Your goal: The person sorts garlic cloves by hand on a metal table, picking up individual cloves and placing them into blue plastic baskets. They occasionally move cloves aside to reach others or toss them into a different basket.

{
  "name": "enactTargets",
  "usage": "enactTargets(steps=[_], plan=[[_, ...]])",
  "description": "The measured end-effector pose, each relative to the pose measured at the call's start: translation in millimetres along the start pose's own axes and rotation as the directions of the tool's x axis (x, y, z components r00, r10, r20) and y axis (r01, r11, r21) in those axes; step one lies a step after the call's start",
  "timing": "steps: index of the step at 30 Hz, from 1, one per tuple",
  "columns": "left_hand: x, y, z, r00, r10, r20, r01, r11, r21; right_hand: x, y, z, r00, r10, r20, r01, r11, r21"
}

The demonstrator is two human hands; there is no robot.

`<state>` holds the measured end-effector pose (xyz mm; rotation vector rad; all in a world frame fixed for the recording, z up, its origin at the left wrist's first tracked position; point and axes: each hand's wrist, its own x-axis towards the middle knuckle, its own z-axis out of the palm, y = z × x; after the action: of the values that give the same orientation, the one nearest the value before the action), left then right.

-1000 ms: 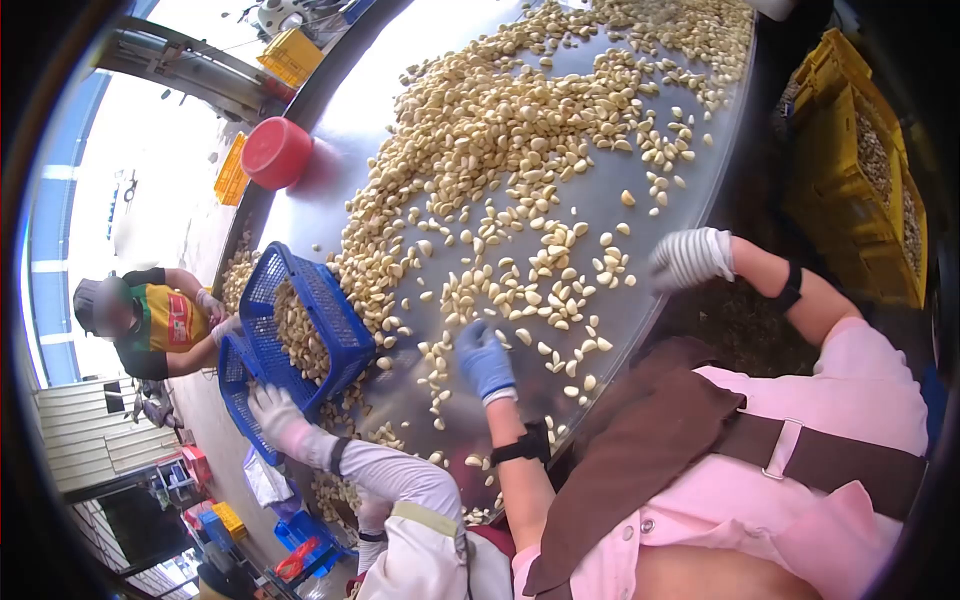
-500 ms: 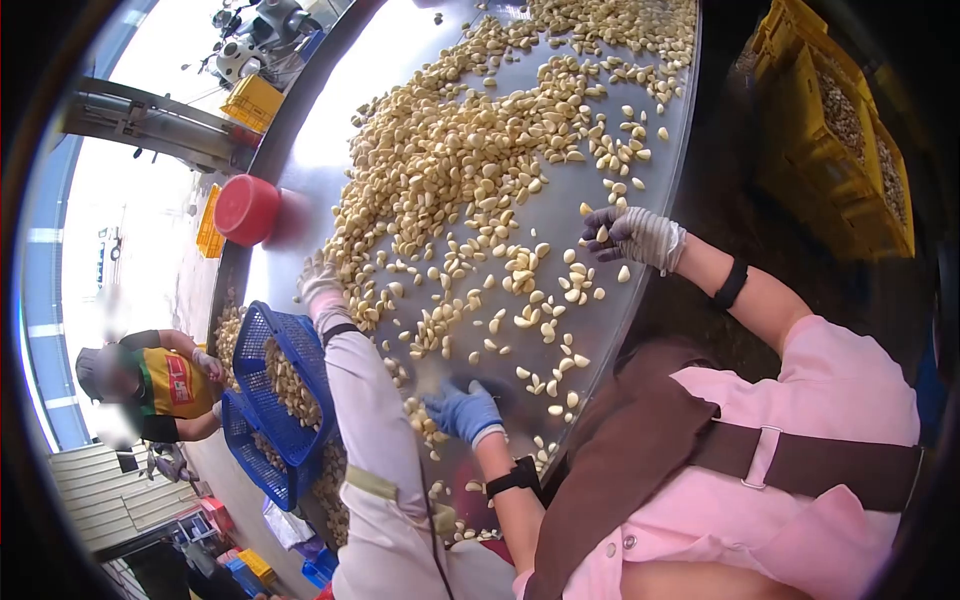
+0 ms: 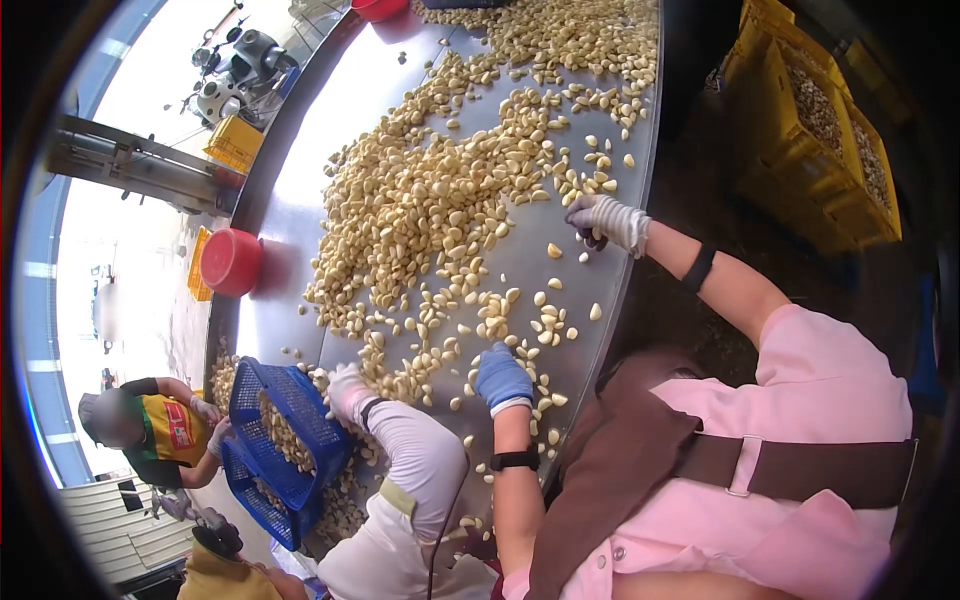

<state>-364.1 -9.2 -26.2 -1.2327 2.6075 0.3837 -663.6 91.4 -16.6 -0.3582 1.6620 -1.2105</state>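
Peeled garlic cloves (image 3: pixel 420 205) lie heaped and scattered on a metal table (image 3: pixel 290 215). My left hand (image 3: pixel 502 378), in a blue glove, reaches down among loose cloves near the table's near side. Its fingers are bent together and their tips are hidden, so what they hold does not show. Farther up the table, close to the near edge, is my right hand (image 3: pixel 610 225) in a whitish glove with dark fingers. Those fingers curl closed around garlic cloves, mostly covered by the hand. One clove (image 3: pixel 554 251) lies just beside it.
A co-worker's gloved hand (image 3: pixel 350 392) is at the cloves on my left, beside blue baskets (image 3: pixel 275 385) of garlic. A red bowl (image 3: pixel 230 262) stands at the far edge. Yellow crates (image 3: pixel 800 150) are stacked off the table to my right. Other people are at the far left.
The view has shifted. My left hand has moved rightward along the table and its fingers have drawn together. My right hand has gone farther right, fingers curled. The co-worker's hand has pulled back.
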Motion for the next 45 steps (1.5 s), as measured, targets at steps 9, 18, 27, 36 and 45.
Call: enactTargets(steps=[9,18,27,36,45], plan=[[6.5,-48.7,33.7,0.919,-0.055,0.391,0.37,-0.227,-0.901,56.5,-2.8,57.7,0.93,0.091,0.356,0.362,-0.056,-0.931],[14.6,-25.9,24.6,0.851,0.15,0.503,0.395,-0.814,-0.425,3.9,-46.2,100.5,0.861,-0.009,0.509,0.465,0.419,-0.78],[67.0,-0.6,30.4,0.964,-0.125,-0.234,-0.156,0.447,-0.881,71.1,-27.3,-40.6,0.992,0.123,0.005,0.037,-0.264,-0.964],[29.2,-48.0,19.2,0.916,-0.363,0.171,0.342,0.483,-0.806,-15.2,-28.8,120.1,0.734,0.122,0.668,0.654,0.141,-0.743],[-96.4,-148.3,39.5,0.724,-0.616,0.309,0.347,-0.062,-0.936,139.2,-33.8,50.5,0.95,-0.255,0.18,0.183,-0.012,-0.983]])
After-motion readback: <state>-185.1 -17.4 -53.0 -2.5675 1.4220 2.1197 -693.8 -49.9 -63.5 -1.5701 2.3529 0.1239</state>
